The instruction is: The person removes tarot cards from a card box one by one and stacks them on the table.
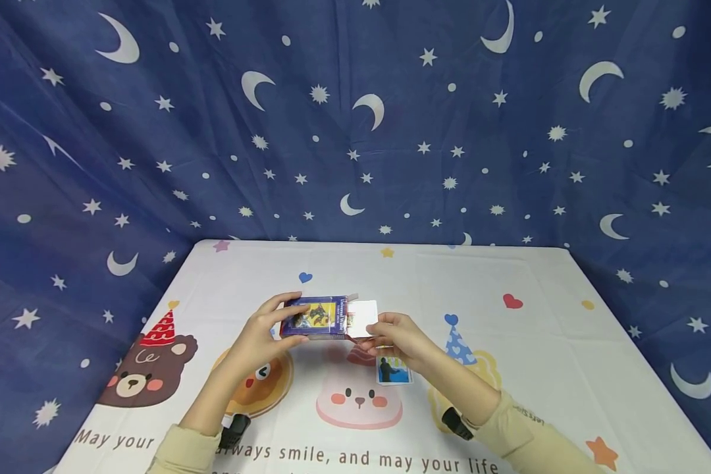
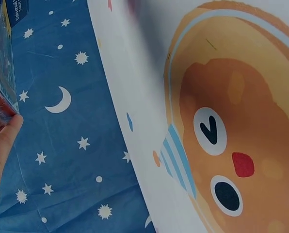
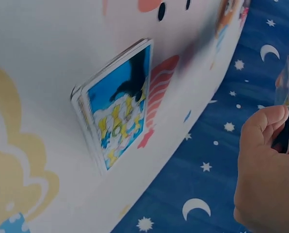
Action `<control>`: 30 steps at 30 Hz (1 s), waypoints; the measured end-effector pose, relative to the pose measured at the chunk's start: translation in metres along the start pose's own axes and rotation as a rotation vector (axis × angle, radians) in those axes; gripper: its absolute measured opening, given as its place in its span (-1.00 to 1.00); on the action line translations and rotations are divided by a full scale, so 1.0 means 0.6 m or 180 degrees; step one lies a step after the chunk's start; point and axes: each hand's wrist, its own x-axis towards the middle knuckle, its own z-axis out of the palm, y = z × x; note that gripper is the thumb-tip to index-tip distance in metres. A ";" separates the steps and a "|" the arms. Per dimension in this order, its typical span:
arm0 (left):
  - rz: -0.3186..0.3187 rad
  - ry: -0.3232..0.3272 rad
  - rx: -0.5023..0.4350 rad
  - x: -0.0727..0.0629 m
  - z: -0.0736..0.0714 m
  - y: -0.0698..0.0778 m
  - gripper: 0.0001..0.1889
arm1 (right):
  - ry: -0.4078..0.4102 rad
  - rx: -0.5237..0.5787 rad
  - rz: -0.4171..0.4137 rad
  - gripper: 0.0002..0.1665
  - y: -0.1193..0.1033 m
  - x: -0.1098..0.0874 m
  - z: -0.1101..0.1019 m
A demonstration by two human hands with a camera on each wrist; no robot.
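My left hand [image 1: 259,334] holds a blue tarot card box [image 1: 316,317] with a yellow picture on its front. It lies sideways above the table, and fingers and thumb grip its left part. At the box's right end, my right hand [image 1: 404,339] pinches a white card-like piece [image 1: 363,315] that sticks out of the opening; whether it is one card or several I cannot tell. Below the right hand, a small stack of picture cards [image 1: 394,372] lies on the table; its top card is blue and yellow in the right wrist view. Only a corner of the box shows in the left wrist view.
A white tablecloth [image 1: 486,276] printed with cartoon faces, hearts and lettering covers the table. Behind the table's far edge hangs a dark blue curtain [image 1: 308,164] with moons and stars. A black wrist strap [image 1: 234,431] sits on the left forearm.
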 end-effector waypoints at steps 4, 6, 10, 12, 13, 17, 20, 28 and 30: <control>0.0000 -0.0004 -0.0023 0.001 -0.001 0.001 -0.46 | 0.0055 0.0193 0.0025 -0.84 -0.003 -0.005 -0.006; -0.0050 -0.0017 -0.0045 0.002 -0.003 0.002 -0.46 | 0.0114 0.0240 -0.0001 -0.84 -0.005 -0.007 -0.010; -0.0150 -0.0052 -0.0069 0.003 -0.008 0.003 -0.45 | 0.0212 0.0306 -0.0047 -0.79 -0.009 -0.012 -0.021; -0.0167 -0.0074 -0.0069 0.003 -0.010 0.003 -0.45 | 0.0245 0.0337 -0.0056 -0.80 -0.010 -0.013 -0.027; -0.0160 -0.0078 -0.0068 0.003 -0.011 0.003 -0.45 | 0.0264 0.0340 -0.0060 -0.80 -0.010 -0.014 -0.030; -0.0128 -0.0071 -0.0059 0.002 -0.013 0.002 -0.45 | 0.0332 0.0283 -0.0090 -0.83 -0.009 -0.018 -0.042; -0.0144 -0.0063 -0.0043 0.001 -0.014 0.003 -0.44 | 0.0416 0.0256 -0.0112 -0.83 -0.009 -0.020 -0.051; -0.0175 -0.0064 -0.0035 -0.001 -0.017 0.005 -0.45 | 0.0614 0.0194 -0.0065 -0.73 -0.009 -0.020 -0.071; -0.0171 -0.0065 -0.0034 -0.001 -0.017 0.005 -0.45 | 0.0644 0.0167 -0.0060 -0.71 -0.009 -0.021 -0.074</control>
